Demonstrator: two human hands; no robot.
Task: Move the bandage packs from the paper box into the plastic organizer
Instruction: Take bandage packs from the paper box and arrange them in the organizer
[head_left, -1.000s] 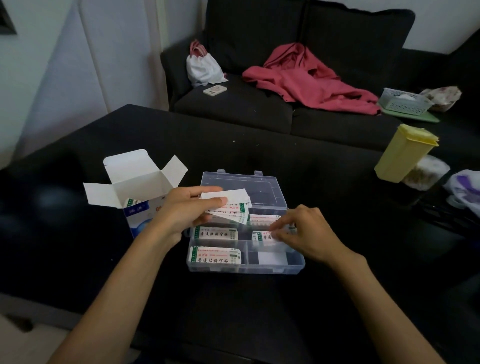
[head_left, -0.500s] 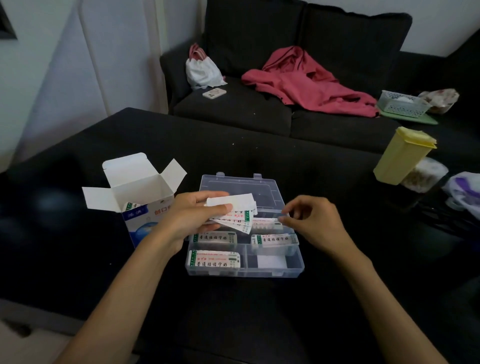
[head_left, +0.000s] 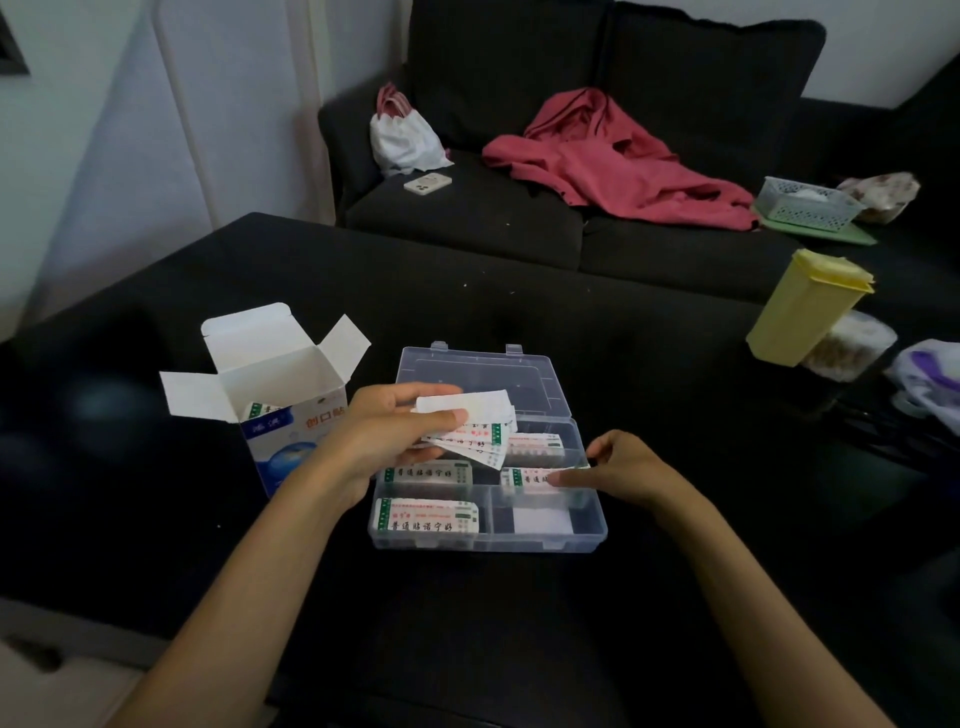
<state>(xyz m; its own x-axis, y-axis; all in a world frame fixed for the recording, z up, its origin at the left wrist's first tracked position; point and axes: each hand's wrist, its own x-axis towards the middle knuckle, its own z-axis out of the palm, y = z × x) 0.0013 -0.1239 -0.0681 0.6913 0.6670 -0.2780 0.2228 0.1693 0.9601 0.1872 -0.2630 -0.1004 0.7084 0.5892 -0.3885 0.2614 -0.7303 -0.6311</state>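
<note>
Meanwhile my left hand (head_left: 384, 436) grips a fan of bandage packs (head_left: 475, 434) over the plastic organizer (head_left: 592, 535), so my right hand (head_left: 623, 467), fingers extended, presses one pack (head_left: 530, 479) flat.

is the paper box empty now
No, the paper box still shows at least one bandage pack poking up inside its open top, beside the left hand.

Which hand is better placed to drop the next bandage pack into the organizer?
Right, probably. The right hand is free, its fingers on a pack inside the plastic organizer. The left hand grips the fanned bandage packs just above, so the right can pull one off.
</note>
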